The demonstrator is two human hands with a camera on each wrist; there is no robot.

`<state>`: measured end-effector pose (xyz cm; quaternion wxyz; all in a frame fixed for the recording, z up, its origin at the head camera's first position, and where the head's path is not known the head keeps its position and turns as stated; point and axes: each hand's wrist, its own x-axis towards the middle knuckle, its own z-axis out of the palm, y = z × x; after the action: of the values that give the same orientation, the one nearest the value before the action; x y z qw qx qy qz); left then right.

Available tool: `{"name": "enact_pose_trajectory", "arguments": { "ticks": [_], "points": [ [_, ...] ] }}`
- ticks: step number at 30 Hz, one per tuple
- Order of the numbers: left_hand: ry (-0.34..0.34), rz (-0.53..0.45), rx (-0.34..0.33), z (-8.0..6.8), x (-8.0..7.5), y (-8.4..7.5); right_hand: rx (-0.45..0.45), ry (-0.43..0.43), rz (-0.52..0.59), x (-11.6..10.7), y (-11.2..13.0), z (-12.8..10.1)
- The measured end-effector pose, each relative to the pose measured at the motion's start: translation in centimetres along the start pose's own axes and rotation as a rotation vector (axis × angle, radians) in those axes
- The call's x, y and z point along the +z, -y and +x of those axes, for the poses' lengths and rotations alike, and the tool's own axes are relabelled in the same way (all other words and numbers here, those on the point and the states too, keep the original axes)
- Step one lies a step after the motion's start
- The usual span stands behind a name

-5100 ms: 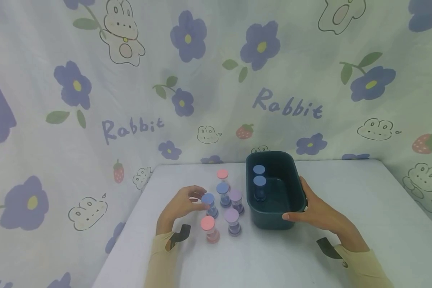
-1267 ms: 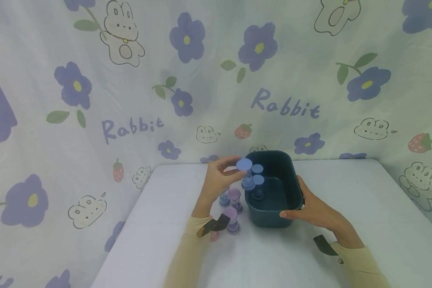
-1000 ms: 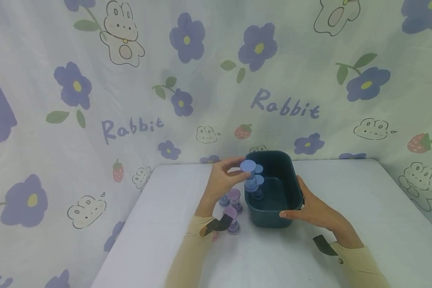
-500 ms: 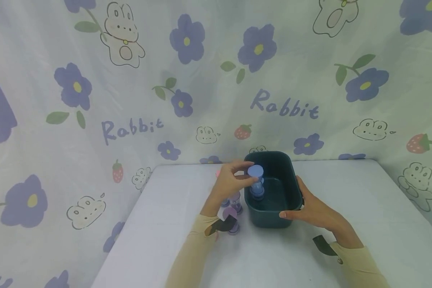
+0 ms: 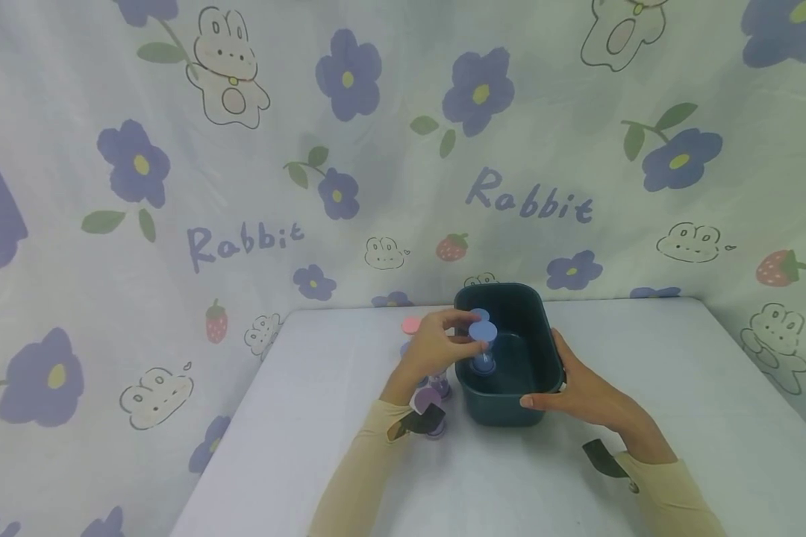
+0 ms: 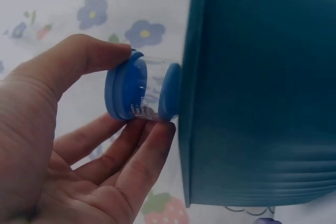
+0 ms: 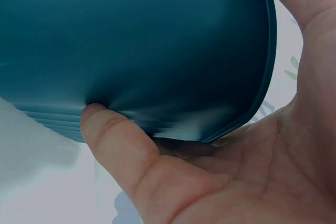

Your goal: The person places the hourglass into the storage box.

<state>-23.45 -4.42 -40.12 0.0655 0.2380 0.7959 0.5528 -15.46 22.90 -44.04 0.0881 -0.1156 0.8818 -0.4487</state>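
Observation:
A dark teal bin (image 5: pixel 530 395) stands on the white table. My left hand (image 5: pixel 443 343) pinches the blue cap of a blue sand timer (image 5: pixel 483 344) and holds it inside the bin at its left wall. The left wrist view shows thumb and fingers round that blue sand timer (image 6: pixel 137 92) beside the bin's wall (image 6: pixel 262 87). Another blue cap (image 5: pixel 478 315) shows just behind it in the bin. My right hand (image 5: pixel 578 388) grips the bin's near right corner, thumb pressed on the bin's outer wall (image 7: pixel 136 51).
Left of the bin stand more sand timers: a pink one (image 5: pixel 411 325) at the back and purple ones (image 5: pixel 425 403) partly hidden by my left wrist. A patterned cloth (image 5: pixel 242 149) hangs behind the table. The table's edge (image 5: pixel 228 447) runs along the left.
My left hand carried the blue timer from the group on the table over the bin's left rim and lowered it inside. The right hand stayed on the bin.

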Motion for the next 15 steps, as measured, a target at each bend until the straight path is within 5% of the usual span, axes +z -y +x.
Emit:
{"name": "enact_pose_trajectory", "arguments": {
  "ticks": [15],
  "points": [
    [0.032,0.075,-0.063,0.10,0.12,0.70,0.005,-0.005,-0.008,-0.01,0.20,0.03]
  ]
}}
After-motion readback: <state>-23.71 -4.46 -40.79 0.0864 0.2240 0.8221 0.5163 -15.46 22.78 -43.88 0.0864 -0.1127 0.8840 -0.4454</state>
